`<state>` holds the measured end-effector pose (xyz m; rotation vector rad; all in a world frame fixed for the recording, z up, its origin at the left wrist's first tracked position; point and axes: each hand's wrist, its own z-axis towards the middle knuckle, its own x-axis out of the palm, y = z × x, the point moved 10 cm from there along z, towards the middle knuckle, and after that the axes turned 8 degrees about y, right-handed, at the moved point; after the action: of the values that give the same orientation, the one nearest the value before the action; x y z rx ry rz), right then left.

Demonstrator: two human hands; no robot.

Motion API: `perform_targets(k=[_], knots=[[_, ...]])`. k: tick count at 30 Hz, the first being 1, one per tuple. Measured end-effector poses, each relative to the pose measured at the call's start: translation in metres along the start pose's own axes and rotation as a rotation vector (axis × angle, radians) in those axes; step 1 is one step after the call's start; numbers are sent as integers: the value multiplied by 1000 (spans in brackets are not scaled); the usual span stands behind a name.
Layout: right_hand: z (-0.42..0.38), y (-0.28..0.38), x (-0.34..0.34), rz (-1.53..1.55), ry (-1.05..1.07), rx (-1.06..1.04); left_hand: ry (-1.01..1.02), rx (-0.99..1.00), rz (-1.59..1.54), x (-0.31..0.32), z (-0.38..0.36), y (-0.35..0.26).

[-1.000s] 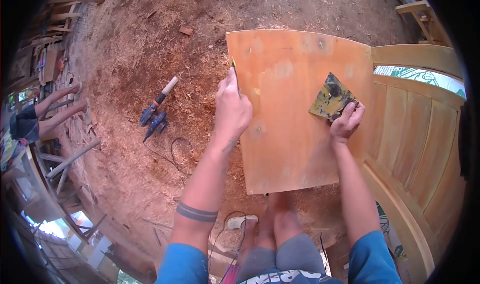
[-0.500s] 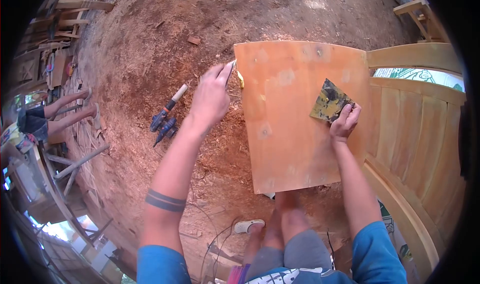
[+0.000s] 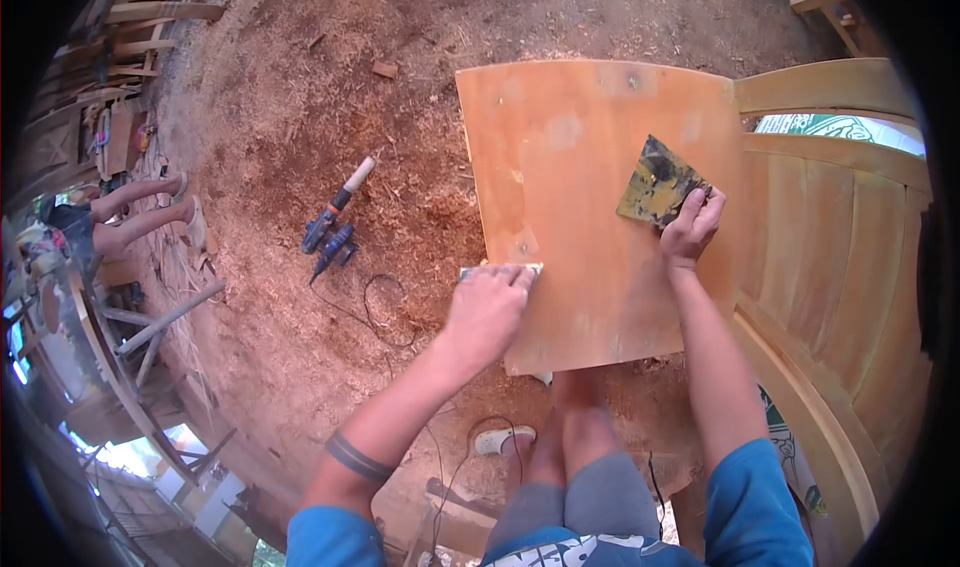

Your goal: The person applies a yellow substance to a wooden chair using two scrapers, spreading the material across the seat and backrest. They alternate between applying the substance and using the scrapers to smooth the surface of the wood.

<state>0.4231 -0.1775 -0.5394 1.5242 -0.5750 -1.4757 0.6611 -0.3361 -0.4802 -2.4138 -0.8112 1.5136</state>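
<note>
My left hand (image 3: 492, 312) holds a thin flat scraper blade (image 3: 532, 268) against the left edge of a flat wooden panel (image 3: 590, 217), in its lower half. Pale patches and small spots mark the orange-brown panel. Over its right part, my right hand (image 3: 692, 225) grips a square board (image 3: 659, 181) smeared with yellow and black. That board stands with one corner pointing up. My left fingers cover most of the blade.
A power tool (image 3: 328, 232) with a cable lies on the shavings-covered ground at left. Slatted wooden furniture (image 3: 820, 257) adjoins the panel at right. Another person's legs (image 3: 140, 212) show at far left, near wood poles (image 3: 170, 317).
My left hand has moved down and right from beside the panel's upper left edge to its lower left edge. My right hand and the smeared board have shifted slightly up.
</note>
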Motion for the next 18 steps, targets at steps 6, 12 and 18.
perform_targets(k=[6, 12, 18], knots=[[0, 0, -1, -8, 19, 39, -249, -97, 106, -109, 91, 62], [2, 5, -1, -28, 21, -7, -260, -129, 133, -30, 54, 38], [1, -1, 1, -6, 33, 19, -254, -57, 108, 57, -48, -33]])
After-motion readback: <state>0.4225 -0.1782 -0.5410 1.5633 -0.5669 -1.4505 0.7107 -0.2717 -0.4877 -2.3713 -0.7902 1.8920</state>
